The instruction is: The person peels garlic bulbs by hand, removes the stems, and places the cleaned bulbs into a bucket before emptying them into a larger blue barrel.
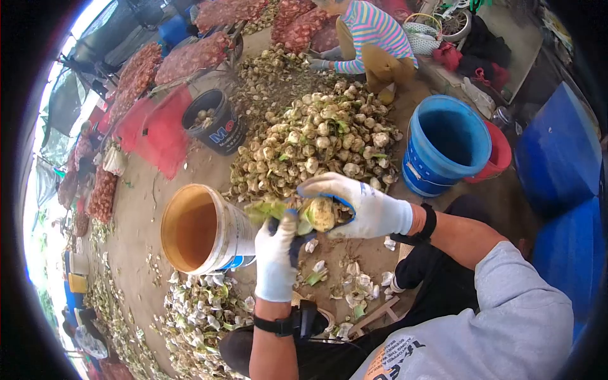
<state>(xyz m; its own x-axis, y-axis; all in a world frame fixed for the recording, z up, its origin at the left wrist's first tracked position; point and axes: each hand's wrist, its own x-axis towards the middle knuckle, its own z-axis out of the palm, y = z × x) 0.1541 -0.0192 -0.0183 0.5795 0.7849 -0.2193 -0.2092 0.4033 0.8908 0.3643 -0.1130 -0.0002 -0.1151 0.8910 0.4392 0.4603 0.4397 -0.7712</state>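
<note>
At the centre of the scene, both gloved hands meet over bare ground beside a large heap of garlic bulbs (316, 142). The right hand (361, 206) closes its fingers around a single garlic bulb (321, 214), gripping it from the far side. The left hand (275, 259) comes up from the near side, fingers curled on the bulb's green stalk and leaves (269, 209); a dark tool handle (295, 244) shows under its fingers, but its shape cannot be told. Just left of the hands lies a tipped pale bucket (202, 231), its mouth facing left. Trimmed skins and leaf scraps (209, 304) cover the near ground below the hands. Right of the heap stands a blue bucket (443, 145), with a red one (497, 155) touching behind it. A black bucket (212, 120) stands far left. At the far edge another person in a striped top (373, 31) crouches at the heap.
</note>
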